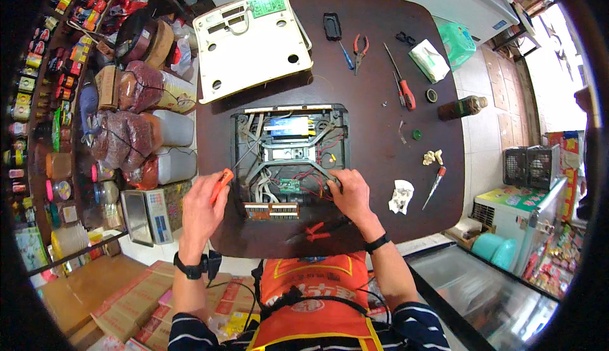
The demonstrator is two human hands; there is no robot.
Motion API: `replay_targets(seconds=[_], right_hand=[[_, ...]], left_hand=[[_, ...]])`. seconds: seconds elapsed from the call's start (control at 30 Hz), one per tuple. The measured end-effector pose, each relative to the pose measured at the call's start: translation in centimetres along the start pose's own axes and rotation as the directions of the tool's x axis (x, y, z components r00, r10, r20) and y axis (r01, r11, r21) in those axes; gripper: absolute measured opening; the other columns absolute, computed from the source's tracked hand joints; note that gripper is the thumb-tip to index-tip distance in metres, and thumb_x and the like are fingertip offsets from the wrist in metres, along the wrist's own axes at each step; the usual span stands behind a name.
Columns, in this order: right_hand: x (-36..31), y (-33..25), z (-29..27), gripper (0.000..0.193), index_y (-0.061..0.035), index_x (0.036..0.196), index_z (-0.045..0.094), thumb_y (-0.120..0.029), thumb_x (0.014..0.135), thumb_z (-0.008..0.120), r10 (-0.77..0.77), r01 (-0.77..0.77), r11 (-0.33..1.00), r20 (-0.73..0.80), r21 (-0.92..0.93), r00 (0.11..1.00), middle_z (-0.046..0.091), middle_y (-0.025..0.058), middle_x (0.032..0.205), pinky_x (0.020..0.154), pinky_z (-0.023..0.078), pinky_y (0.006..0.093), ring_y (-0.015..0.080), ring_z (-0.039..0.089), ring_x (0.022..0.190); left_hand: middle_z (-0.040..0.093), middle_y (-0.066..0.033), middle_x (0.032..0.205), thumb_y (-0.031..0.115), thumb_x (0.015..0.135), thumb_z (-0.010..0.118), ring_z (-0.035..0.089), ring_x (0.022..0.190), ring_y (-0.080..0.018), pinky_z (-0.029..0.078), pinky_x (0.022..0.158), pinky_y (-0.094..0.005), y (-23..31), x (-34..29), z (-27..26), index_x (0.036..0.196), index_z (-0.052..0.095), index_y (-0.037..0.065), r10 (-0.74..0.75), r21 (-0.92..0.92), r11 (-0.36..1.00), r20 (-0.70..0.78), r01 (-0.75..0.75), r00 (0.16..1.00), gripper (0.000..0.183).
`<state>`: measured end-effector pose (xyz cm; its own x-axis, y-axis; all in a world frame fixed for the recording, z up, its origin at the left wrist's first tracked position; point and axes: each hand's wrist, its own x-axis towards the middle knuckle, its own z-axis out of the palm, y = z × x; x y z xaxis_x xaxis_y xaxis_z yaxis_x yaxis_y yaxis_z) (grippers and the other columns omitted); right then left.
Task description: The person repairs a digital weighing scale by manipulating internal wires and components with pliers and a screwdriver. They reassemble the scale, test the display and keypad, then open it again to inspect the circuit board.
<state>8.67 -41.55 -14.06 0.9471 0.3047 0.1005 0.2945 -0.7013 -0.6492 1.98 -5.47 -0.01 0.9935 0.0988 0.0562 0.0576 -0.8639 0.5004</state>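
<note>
An opened black scale base (289, 157) lies on the dark brown table (368, 141), its wiring and small circuit boards exposed. My left hand (202, 206) grips an orange-handled screwdriver (221, 185) whose shaft reaches into the base's left side. At the base's front right corner, my right hand (351, 193) presses its fingers on the frame. The scale's cream top cover (252, 41) lies upside down at the table's far left. Red-handled pliers (315, 231) rest near the front edge between my wrists.
Loose tools lie at the right: a red screwdriver (403, 87), small pliers (360, 49), a blue screwdriver (346, 56), another small red screwdriver (435, 185), crumpled tissues (401, 196), a tape roll (431, 95), a bottle (463, 106). Bagged spices (130, 132) and a small scale (147, 214) stand left.
</note>
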Motion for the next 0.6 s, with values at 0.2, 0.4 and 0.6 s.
replay_targets(seconds=[0.2,0.4,0.6], right_hand=[[0.0,0.1,0.1,0.027,-0.0124,0.116,0.077,-0.013,0.090,0.084,0.016,-0.016,1.000,0.011,-0.018,1.000,0.075,0.0081,0.102,0.082,0.058,0.0471,0.0342,0.068,0.095],[-0.1,0.1,0.2,0.026,-0.0112,0.115,0.077,-0.013,0.090,0.084,0.037,-0.037,0.999,-0.003,0.001,0.999,0.073,0.0111,0.099,0.081,0.056,0.0475,0.0369,0.067,0.092],[0.1,0.0,-0.1,0.025,-0.0124,0.116,0.077,-0.015,0.091,0.082,0.050,-0.050,0.999,0.038,-0.013,0.998,0.074,0.0089,0.101,0.083,0.058,0.0470,0.0346,0.068,0.096]], left_hand=[[0.074,-0.0197,0.110,0.009,0.098,0.079,0.074,0.093,-0.0450,0.062,0.081,-0.0502,0.0,3.4,0.6,0.129,0.075,0.004,0.079,0.030,0.996,0.006,-0.079,0.997,0.032],[0.074,-0.0193,0.108,0.009,0.097,0.080,0.074,0.091,-0.0451,0.062,0.080,-0.0510,-0.3,4.2,1.5,0.128,0.076,0.004,0.076,0.058,0.995,0.027,-0.078,0.997,0.031],[0.074,-0.0219,0.106,0.011,0.099,0.077,0.073,0.091,-0.0472,0.062,0.079,-0.0528,-0.3,4.6,1.2,0.125,0.076,0.003,0.044,0.081,0.996,0.067,-0.049,0.997,0.027]])
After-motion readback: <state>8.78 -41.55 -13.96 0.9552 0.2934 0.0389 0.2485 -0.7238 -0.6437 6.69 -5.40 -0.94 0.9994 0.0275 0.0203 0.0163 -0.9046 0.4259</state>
